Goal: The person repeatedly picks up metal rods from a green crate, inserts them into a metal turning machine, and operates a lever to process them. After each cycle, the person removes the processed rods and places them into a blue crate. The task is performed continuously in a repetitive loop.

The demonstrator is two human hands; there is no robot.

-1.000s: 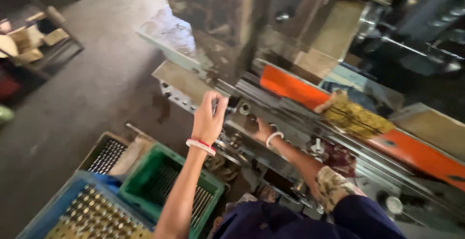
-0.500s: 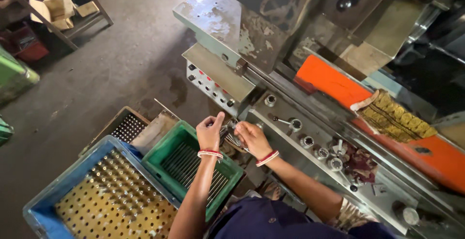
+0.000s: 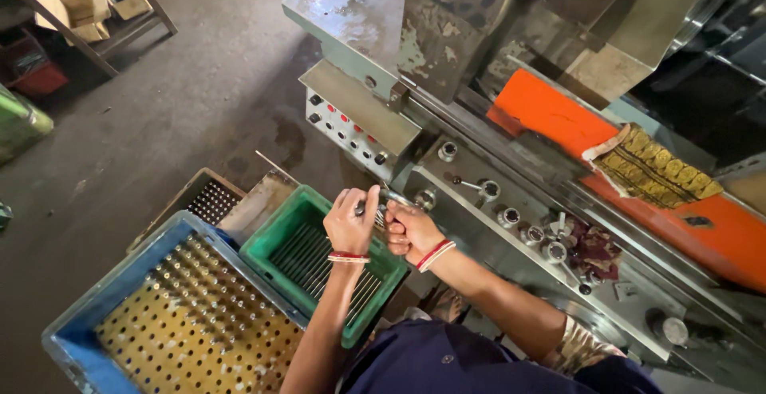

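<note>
Above the green crate (image 3: 275,244), both hands meet and share 1 thin metal rod (image 3: 381,199). The left hand (image 3: 349,224) is curled around the near end of the rod, and the right hand (image 3: 408,231) is clenched into a fist just beside it, with the rod poking out past its knuckles toward the machine (image 3: 511,202). So both hands are closed on the rod, and the rod sits in the air between the crate and the front edge of the machine. To do this step well, I think the hands should keep the rod straight and level and hold it firmly near its ends, because it looks thin and smooth and may slip. Below the grip, the green crate is plastic with ribbed walls, and many more long, shiny grey rods lie flat in it, side by side. Left of the grip sits a blue crate (image 3: 88,314) full of small gold-coloured pieces standing in neat rows. Beyond the grip, the machine is grey metal with worn, scratched paint, round knobs and a bright orange strip (image 3: 550,114).
</note>
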